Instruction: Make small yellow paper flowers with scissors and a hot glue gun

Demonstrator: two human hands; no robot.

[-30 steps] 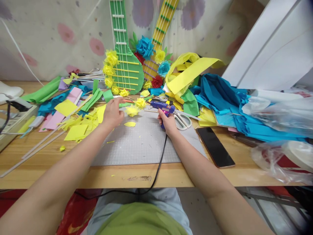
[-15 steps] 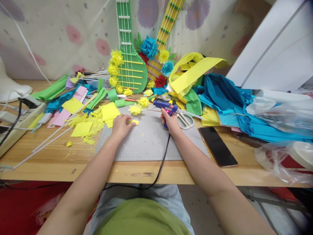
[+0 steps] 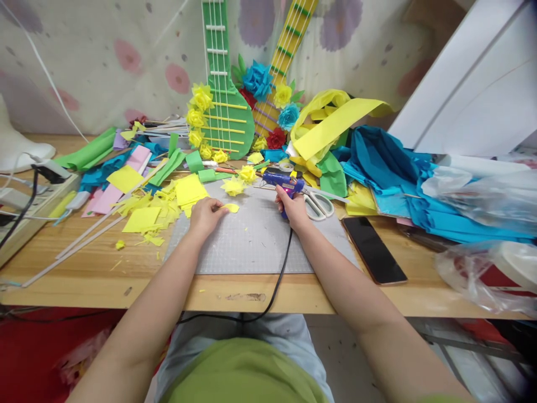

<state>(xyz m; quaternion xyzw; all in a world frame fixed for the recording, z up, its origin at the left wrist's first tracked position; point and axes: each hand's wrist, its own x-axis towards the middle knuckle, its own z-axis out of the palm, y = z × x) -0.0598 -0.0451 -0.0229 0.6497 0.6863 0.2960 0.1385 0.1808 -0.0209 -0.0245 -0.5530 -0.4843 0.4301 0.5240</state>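
Observation:
My left hand (image 3: 206, 215) pinches a small yellow paper piece (image 3: 232, 207) at its edge, over the left part of the grey cutting mat (image 3: 251, 254). My right hand (image 3: 293, 208) is wrapped round the grip of a blue glue gun (image 3: 282, 180), whose nozzle points left and whose small light glows. Its black cord (image 3: 280, 274) runs down across the mat and over the table edge. Beyond my hands, yellow paper flowers (image 3: 234, 186) lie at the mat's far side. White-handled scissors (image 3: 319, 206) rest just right of the glue gun.
Yellow paper squares (image 3: 191, 193) and scraps are heaped on the left. Behind stand a green paper instrument (image 3: 230, 120) and a yellow one (image 3: 289, 45), both with paper flowers. To the right are a phone (image 3: 375, 250), blue crepe paper (image 3: 377, 162) and a plastic-wrapped roll (image 3: 499, 274).
My left fingers have shifted slightly on the yellow paper piece, and more of its tip shows. My right hand and the glue gun stay almost still.

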